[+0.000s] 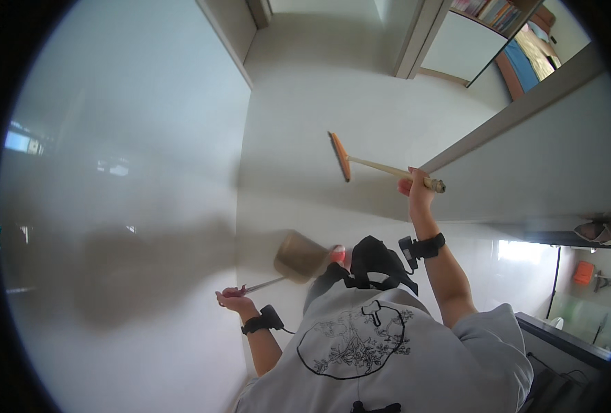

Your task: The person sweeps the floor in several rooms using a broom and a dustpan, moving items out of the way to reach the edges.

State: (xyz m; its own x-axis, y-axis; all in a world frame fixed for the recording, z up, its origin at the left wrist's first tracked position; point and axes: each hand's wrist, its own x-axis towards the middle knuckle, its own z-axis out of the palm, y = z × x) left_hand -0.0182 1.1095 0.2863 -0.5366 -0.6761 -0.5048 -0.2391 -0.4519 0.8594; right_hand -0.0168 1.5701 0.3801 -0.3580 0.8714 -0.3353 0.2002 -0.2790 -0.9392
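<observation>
White floor [305, 103]: bare and pale; best swept in short strokes toward dustpan.
Broom [340, 157]: orange head on floor near grey wall's [546, 172] base; keep bristles flat.
Dustpan [300, 257]: brown, near feet; tilt lip down.
Right hand [416, 187]: fingers wrapped round broom handle.
Left hand [233, 297]: closed on dustpan handle.

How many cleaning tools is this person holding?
2: an orange broom gripped by the right hand, out ahead, and a brown dustpan held by the left hand, near the feet.

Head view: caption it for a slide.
Right hand holds an orange broom, left hand a dustpan, over white floor.
</observation>
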